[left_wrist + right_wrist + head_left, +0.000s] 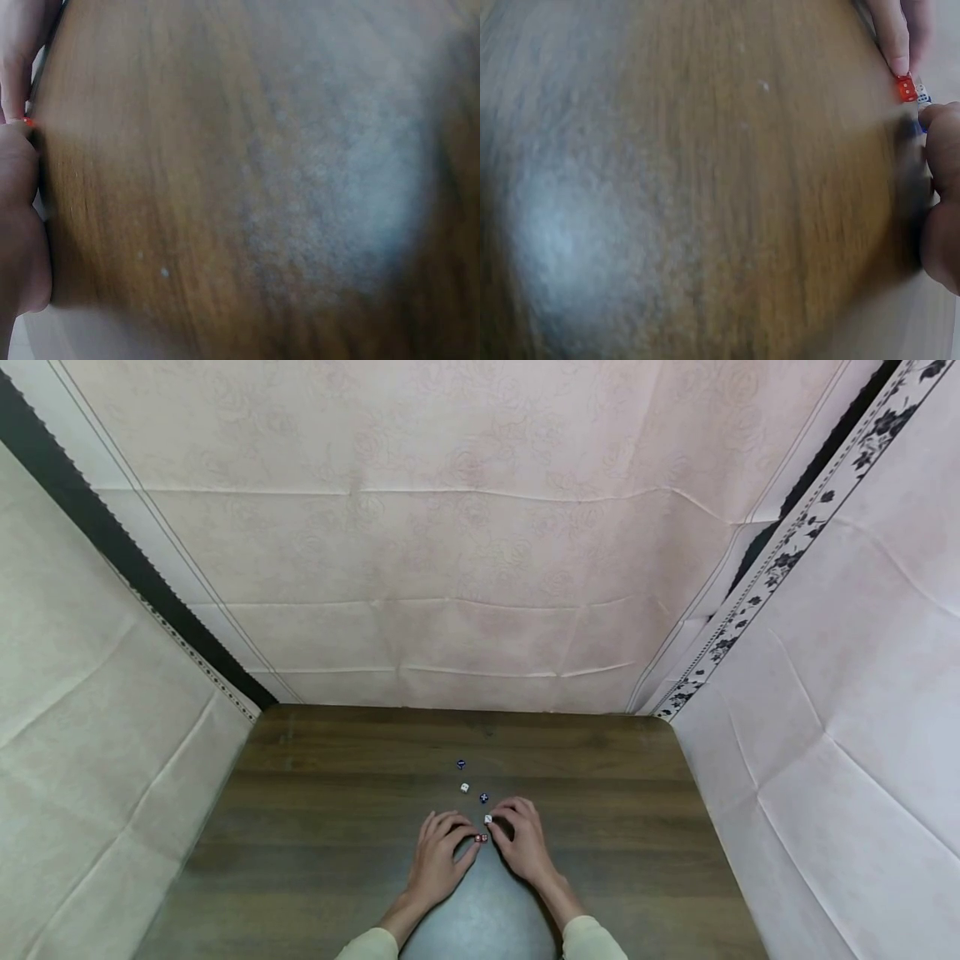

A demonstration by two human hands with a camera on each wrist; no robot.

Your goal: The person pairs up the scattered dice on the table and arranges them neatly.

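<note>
Two small red dice sit side by side between my hands in the head view. My left hand [438,858] pinches the left red die [477,838] between thumb and forefinger, and the other red die [484,838] lies right against it. With thumb and forefinger tips, my right hand [522,843] pinches a white die [487,819] just beyond the red pair. From the right wrist, a red die [907,88] shows at the left fingertips, with the white die [922,93] beside it. In the left wrist view, only a bit of red die [28,121] shows past my left hand [19,217].
Farther out on the wooden table [337,793] lie a blue die [483,797], another white die [465,787] and a second blue die [461,764], in a loose line. Pale cloth [465,543] hangs behind the table's far edge, with more cloth along both sides.
</note>
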